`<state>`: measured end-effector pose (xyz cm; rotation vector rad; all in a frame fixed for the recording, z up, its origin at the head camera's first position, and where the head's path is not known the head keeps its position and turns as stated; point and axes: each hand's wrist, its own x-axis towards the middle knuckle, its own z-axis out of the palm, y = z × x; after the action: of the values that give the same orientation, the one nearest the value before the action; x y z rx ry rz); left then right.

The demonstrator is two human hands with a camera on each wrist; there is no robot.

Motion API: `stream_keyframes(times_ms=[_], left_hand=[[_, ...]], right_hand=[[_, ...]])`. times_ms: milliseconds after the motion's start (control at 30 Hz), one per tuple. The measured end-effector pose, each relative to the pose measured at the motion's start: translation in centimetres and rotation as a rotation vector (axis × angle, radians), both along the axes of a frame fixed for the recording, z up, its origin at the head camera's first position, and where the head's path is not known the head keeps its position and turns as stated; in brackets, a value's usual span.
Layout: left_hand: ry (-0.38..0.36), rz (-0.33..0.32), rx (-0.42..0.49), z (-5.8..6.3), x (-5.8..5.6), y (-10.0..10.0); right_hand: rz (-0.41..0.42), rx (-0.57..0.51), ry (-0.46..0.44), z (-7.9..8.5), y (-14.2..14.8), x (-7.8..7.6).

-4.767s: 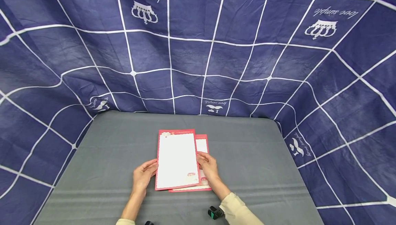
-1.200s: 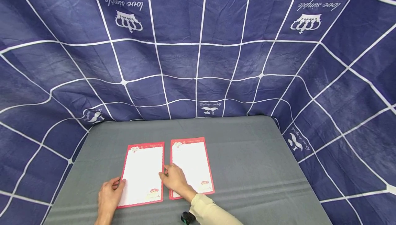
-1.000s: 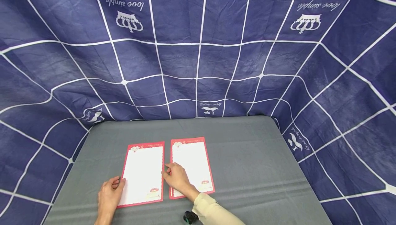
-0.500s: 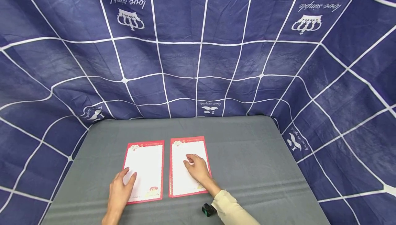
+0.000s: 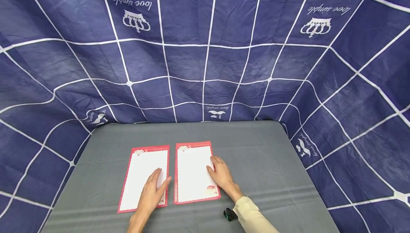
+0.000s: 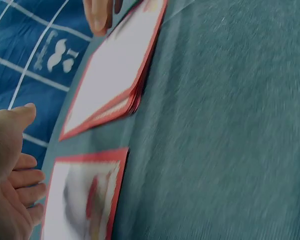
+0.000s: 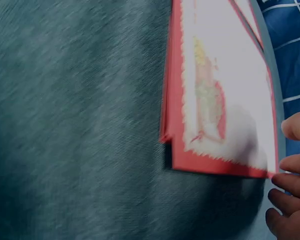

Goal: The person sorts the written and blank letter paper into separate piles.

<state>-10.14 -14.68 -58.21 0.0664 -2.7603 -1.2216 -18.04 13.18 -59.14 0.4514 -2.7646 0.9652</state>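
Two red-bordered white paper piles lie side by side on the grey cloth. On the left is a sheet [image 5: 136, 176] with printed corners; whether others lie under it cannot be told. To its right is a stack of sheets [image 5: 192, 167], its layered edges showing in the left wrist view. My left hand [image 5: 151, 191] hovers over the left sheet's right part with fingers extended, partly covering the lower print. My right hand [image 5: 223, 176] is at the stack's right edge, fingers loosely bent beside the edge [image 7: 274, 150] and thumb apart from them; no grip on the paper shows.
A grey cloth-covered table [image 5: 262, 169] extends around the papers. Blue curtains [image 5: 189, 62] with white grid lines rise at the back and both sides. A small black device [image 5: 229, 214] sits at my right wrist, by a cream sleeve [image 5: 254, 217].
Since the first frame, the top sheet went left, off the pile. Both hands then let go of it; my left hand moved right over it, while my right hand crossed to the stack's right edge.
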Motion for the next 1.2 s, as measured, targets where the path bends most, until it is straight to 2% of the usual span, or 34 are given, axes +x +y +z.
stream_keyframes(times_ms=[133,300,467,600,867,1200], left_hand=[[0.021,-0.061,-0.035,-0.5,-0.3,1.6],[0.08,-0.11,-0.12,-1.3,-0.5,3.2],[0.121,-0.127,-0.198,-2.1,-0.3,3.9],[0.11,-0.119,-0.233,-2.5,-0.2,3.9],[0.141,-0.12,-0.257,-2.8,-0.3,4.3],[0.062,-0.098,-0.193,-2.9,-0.4,4.5]], right_hand=[[0.01,0.02,-0.009,-0.4,0.6,0.6],[0.007,0.028,-0.013,-1.1,1.2,1.2],[-0.011,0.051,-0.014,-1.7,1.8,1.8],[-0.011,0.075,-0.021,-1.9,2.0,2.1],[-0.034,0.103,-0.008,-2.1,2.0,2.4],[-0.06,0.081,0.016,-2.8,1.7,3.0]])
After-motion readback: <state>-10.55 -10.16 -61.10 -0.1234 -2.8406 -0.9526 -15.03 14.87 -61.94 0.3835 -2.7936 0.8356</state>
